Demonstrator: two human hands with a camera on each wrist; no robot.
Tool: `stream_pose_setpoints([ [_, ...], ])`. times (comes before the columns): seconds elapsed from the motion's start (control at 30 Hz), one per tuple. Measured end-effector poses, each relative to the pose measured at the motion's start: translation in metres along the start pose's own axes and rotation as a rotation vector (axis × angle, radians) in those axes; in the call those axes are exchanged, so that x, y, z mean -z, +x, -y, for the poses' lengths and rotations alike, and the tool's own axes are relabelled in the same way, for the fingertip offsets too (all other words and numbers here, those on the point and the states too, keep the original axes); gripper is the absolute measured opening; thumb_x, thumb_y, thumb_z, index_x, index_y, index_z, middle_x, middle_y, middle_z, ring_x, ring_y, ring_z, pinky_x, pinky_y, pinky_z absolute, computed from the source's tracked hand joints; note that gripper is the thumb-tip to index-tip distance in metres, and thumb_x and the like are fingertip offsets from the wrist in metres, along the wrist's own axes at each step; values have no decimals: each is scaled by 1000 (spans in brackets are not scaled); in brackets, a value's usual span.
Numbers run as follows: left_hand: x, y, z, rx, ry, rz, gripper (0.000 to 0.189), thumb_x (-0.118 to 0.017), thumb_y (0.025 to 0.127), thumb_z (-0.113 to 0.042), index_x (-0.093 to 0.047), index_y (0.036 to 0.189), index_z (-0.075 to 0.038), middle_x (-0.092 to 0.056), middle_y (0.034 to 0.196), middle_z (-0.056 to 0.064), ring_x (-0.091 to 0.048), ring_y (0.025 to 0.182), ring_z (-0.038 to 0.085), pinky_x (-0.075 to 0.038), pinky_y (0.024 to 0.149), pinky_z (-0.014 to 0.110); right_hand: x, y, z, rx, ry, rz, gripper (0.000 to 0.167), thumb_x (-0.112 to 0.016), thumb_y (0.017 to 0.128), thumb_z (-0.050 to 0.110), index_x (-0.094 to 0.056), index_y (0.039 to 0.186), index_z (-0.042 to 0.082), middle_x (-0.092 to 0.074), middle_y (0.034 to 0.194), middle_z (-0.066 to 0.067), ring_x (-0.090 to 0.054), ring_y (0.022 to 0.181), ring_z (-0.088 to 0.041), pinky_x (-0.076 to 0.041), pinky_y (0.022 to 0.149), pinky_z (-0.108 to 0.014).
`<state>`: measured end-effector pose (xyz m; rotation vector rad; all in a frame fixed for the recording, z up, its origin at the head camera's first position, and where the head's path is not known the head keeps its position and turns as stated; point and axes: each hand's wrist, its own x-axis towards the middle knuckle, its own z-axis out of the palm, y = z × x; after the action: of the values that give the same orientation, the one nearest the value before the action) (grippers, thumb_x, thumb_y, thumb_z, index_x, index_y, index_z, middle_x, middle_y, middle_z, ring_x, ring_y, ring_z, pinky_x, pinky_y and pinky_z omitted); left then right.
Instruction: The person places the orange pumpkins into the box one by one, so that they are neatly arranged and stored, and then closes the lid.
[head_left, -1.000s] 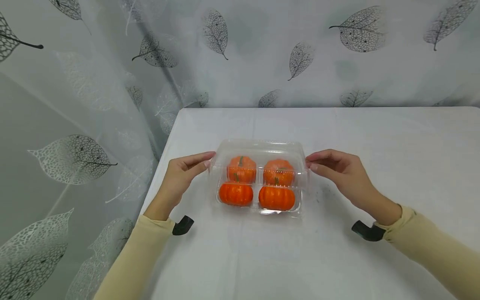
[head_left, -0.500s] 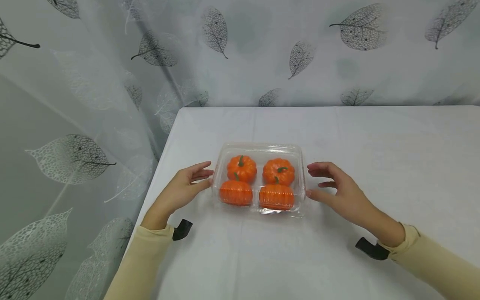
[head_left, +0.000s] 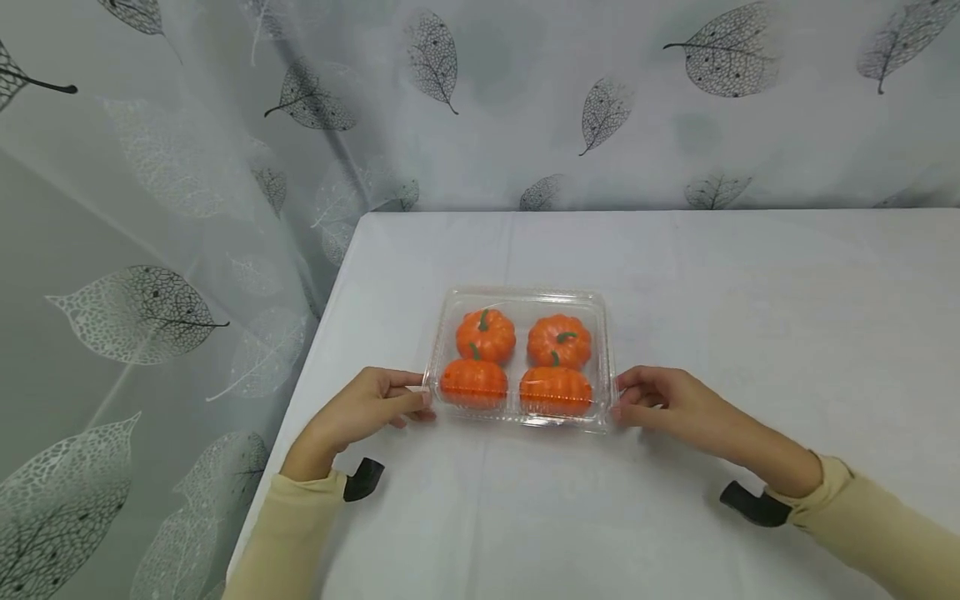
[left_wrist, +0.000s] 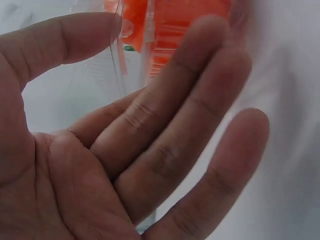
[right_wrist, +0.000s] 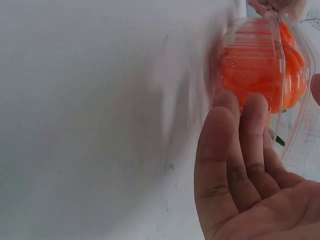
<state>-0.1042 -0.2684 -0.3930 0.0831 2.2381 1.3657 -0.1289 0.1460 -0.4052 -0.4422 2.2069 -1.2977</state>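
A clear plastic clamshell box (head_left: 519, 302) lies on the white table with its lid folded down. Several small orange pumpkins with green stems sit inside in two rows, among them a front-left pumpkin (head_left: 474, 384) and a back-right pumpkin (head_left: 559, 341). My left hand (head_left: 367, 410) is at the box's near left corner; the left wrist view shows its thumb (left_wrist: 92, 36) at the rim, the other fingers extended below. At the near right corner is my right hand (head_left: 667, 400), its extended fingers (right_wrist: 252, 112) by the box's side wall in the right wrist view.
The white-covered table (head_left: 750, 292) spreads far to the right. A pale leaf-patterned curtain (head_left: 495, 108) stands along its back and left edges. A black curved piece (head_left: 365, 480) sits at the left cuff and a similar black piece (head_left: 756, 504) at the right one.
The lid has come down over the front pumpkins onto the base. Both hands have moved toward the near edge, from the box's upper sides to its front corners.
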Motion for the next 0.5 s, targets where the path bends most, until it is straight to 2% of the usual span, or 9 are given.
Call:
stream_pose_setpoints([
  [0.17,-4,4,7,-14,-70,12,53,-64,99,-19,-51,143,7,-76,97,11,-71,99,25,-56,83,42,-4,3,-3,-8,21,79,22,-70,94,24,-70,98,2,-70,86,-9,-65,81,-26,-57,68,-33],
  [0.27,-5,6,10,-26,-101,1,54,-62,98,-14,-47,146,6,-76,99,11,-71,99,27,-55,85,42,-7,4,-6,-3,34,105,22,-69,96,24,-72,90,3,-71,82,-10,-64,76,-25,-57,66,-33],
  [0.5,-5,11,17,-79,-186,10,52,-62,96,-9,-49,143,10,-75,102,16,-70,99,35,-57,86,42,-13,5,-8,-37,143,142,28,-68,97,25,-73,90,-2,-72,80,-12,-64,77,-21,-57,70,-33],
])
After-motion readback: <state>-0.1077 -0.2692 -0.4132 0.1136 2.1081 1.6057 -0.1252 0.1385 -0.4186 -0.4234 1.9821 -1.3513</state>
